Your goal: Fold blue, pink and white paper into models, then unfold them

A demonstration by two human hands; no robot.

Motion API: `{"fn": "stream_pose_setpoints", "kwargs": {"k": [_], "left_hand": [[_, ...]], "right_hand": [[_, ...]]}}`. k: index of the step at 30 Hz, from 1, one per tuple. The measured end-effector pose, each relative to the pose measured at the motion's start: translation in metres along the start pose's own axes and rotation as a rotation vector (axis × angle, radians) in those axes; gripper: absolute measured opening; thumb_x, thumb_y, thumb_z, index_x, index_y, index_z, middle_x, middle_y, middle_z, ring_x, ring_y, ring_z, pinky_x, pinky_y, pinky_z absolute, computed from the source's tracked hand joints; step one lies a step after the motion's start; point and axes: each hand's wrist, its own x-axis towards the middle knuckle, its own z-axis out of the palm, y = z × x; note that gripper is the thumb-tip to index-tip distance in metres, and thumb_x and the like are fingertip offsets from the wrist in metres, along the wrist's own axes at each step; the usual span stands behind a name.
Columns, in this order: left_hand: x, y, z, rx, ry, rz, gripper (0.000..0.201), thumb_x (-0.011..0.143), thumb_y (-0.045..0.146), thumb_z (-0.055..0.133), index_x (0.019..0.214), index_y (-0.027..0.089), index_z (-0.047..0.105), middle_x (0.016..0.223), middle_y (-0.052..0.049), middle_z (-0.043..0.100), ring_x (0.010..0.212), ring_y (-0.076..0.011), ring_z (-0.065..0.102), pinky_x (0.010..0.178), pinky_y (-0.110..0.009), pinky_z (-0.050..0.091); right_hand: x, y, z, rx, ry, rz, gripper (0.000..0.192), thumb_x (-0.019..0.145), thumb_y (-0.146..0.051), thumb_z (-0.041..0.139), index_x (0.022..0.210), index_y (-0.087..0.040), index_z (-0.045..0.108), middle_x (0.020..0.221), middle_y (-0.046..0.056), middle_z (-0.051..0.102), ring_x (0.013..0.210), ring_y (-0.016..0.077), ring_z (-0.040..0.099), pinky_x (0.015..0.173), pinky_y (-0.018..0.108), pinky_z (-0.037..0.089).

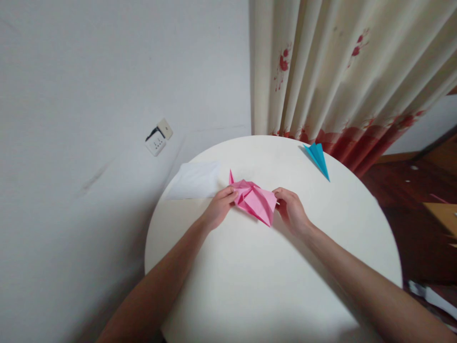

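A pink folded paper is held between my two hands over the middle of the round table. It is creased in many places, with a narrow point sticking up at its left end and a broad flap hanging toward the lower right. My left hand pinches its left side, thumb on top. At the right edge, my right hand grips a corner between thumb and fingers; some of those fingers are curled out of sight. Both forearms reach in from the bottom of the view.
The white round table stands against a wall with a socket. White paper sheets lie at its left, and a blue paper plane rests near its far right edge. A floral curtain hangs behind.
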Motion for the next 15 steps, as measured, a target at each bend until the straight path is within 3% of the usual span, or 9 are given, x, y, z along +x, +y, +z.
{"fn": "stream_pose_setpoints", "kwargs": {"k": [5,9,15], "left_hand": [[0.004,0.002,-0.005,-0.006,0.073,0.063,0.029,0.079,0.037,0.075,0.098,0.017,0.067,0.098,-0.006,0.068,0.09,-0.0177,0.061,0.082,-0.028,0.046],[0.008,0.001,-0.005,-0.125,0.224,0.186,0.025,0.079,0.039,0.074,0.082,0.019,0.059,0.087,-0.002,0.063,0.082,-0.0145,0.058,0.077,-0.026,0.046],[0.011,-0.001,-0.009,-0.174,0.348,0.274,0.026,0.081,0.036,0.071,0.077,0.019,0.051,0.083,0.001,0.06,0.076,-0.0122,0.057,0.071,-0.025,0.046]], "right_hand": [[0.008,0.0,-0.007,-0.017,0.109,-0.029,0.014,0.068,-0.029,0.057,0.059,-0.022,0.049,0.062,-0.001,0.048,0.061,0.0153,0.046,0.056,0.028,0.043],[0.014,0.006,-0.012,-0.123,0.219,-0.084,0.014,0.07,-0.031,0.055,0.06,-0.022,0.05,0.064,0.0,0.05,0.063,0.0156,0.049,0.057,0.027,0.045],[0.021,0.018,-0.02,-0.226,0.284,-0.203,0.013,0.075,-0.031,0.05,0.066,-0.022,0.048,0.066,-0.003,0.05,0.064,0.0143,0.051,0.058,0.026,0.046]]}}
